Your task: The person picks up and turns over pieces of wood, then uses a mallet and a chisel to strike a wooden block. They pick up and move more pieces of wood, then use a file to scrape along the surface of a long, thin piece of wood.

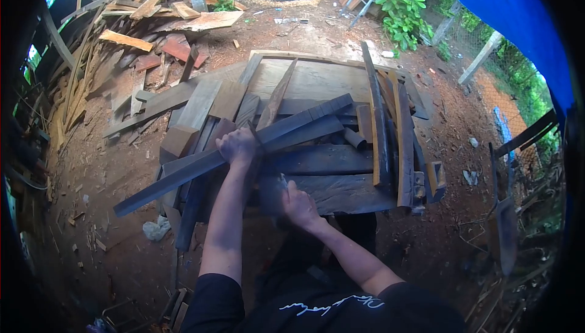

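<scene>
A long dark beam (183, 171) lies diagonally across a stack of planks, with a row of thin lines across its upper right end. My left hand (237, 145) is closed on top of the beam near its middle, beside a thin dark upright piece. Lower and to the right, my right hand (298, 204) is closed around a small light-coloured object (283, 180) whose tip points up and left; what it is I cannot make out. Under and behind both hands are wide dark planks (323, 159).
Long narrow boards (403, 144) lie on the stack's right side. A heap of scrap wood (177, 19) fills the back left. A leafy plant (403, 16) grows at the back right, near a blue tarp (518, 10). A crumpled plastic bag (156, 228) lies on the ground at left.
</scene>
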